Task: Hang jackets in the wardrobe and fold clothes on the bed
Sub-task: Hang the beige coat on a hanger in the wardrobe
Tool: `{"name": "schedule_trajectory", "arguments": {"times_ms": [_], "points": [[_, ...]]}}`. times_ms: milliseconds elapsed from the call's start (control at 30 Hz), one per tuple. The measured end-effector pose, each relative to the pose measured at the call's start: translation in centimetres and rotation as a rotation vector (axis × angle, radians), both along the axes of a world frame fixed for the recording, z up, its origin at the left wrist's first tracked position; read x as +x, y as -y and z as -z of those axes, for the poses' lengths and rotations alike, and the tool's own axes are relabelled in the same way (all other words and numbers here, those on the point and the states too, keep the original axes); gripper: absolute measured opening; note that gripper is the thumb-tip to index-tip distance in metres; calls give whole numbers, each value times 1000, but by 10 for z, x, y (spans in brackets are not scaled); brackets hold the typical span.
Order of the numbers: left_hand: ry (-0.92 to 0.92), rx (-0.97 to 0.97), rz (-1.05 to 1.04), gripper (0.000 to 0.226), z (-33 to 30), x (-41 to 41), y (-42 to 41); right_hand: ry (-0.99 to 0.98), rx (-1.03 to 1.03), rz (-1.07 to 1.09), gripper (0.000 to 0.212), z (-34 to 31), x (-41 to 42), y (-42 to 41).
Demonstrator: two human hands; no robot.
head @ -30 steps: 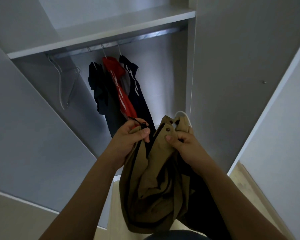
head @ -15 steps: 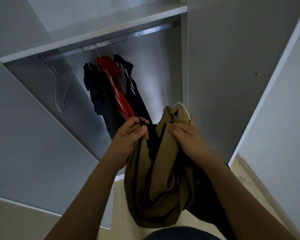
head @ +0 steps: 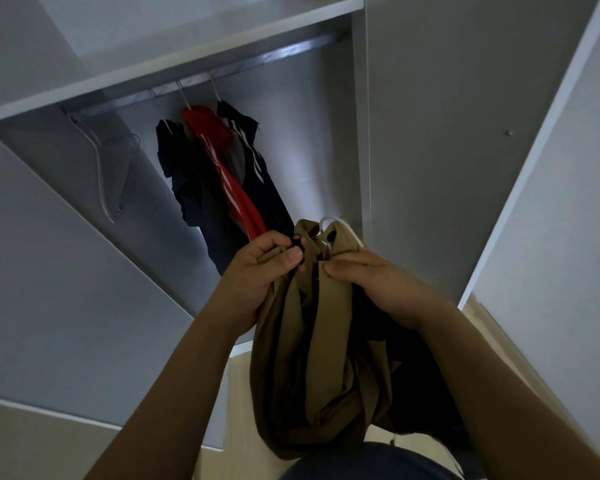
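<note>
At lower centre of the frame, the left hand [head: 257,271] pinches a small black zipper pull on the tan cloth jacket [head: 312,358], while the right hand [head: 374,285] grips its collar beside a white plastic hanger [head: 340,226]. Dark and red garments [head: 222,174] hang from the metal wardrobe rail [head: 222,69] at upper centre.

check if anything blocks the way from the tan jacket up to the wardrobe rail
Nothing visible does. Both hands, left and right, grip the tan jacket on its white hanger below the metal rail. The rail's right stretch is bare; the hung dark and red garments sit further left.
</note>
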State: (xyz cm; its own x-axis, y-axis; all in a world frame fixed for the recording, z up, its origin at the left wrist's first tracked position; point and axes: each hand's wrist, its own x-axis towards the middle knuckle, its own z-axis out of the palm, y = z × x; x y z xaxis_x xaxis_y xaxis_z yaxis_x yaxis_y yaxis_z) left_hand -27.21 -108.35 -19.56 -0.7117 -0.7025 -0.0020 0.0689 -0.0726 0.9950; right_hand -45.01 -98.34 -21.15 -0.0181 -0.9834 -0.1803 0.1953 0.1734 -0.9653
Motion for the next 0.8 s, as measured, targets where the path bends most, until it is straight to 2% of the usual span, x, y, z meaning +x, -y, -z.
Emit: {"name": "schedule_trajectory", "arguments": {"times_ms": [233, 800], "points": [[44, -71, -43, 9, -2, -2, -11, -144, 35, -9, 26, -6, 8, 4], [17, -48, -49, 17, -6, 1, -20, -131, 57, -16, 30, -10, 15, 4]]}}
